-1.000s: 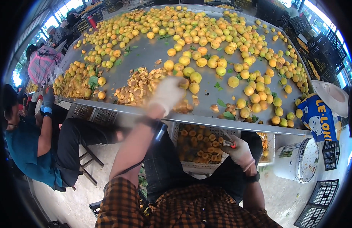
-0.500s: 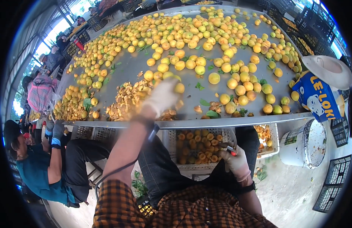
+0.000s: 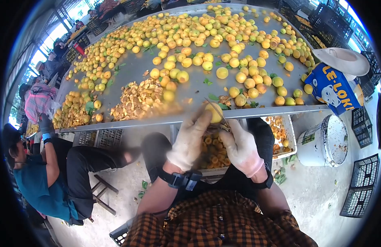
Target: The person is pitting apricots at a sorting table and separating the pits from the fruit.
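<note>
Both my hands wear whitish gloves and meet just in front of the metal table's [image 3: 170, 122] near edge. In my left hand [image 3: 188, 142] is a yellow apricot [image 3: 215, 113], gripped between thumb and fingers. My right hand [image 3: 244, 149] is closed on a small knife [image 3: 225, 120], whose thin blade lies against the apricot; its handle is hidden by the fingers. Below them, a crate [image 3: 215, 166] of halved apricots is partly covered by my hands. A heap of apricot scraps [image 3: 141, 99] lies on the table left of my hands, and many whole apricots [image 3: 186, 35] spread behind it.
At the table's right corner stand a blue printed box [image 3: 331, 88] and a pale hat [image 3: 343, 59]. A white bucket [image 3: 322, 140], a pale crate of orange pieces [image 3: 291, 150] and black crates [image 3: 360, 183] are on the right. A co-worker in a teal shirt [image 3: 40, 181] sits at left.
My left hand has come back from the fruit on the table with an apricot. My right hand has risen with the knife to meet it. The view has shifted slightly.
</note>
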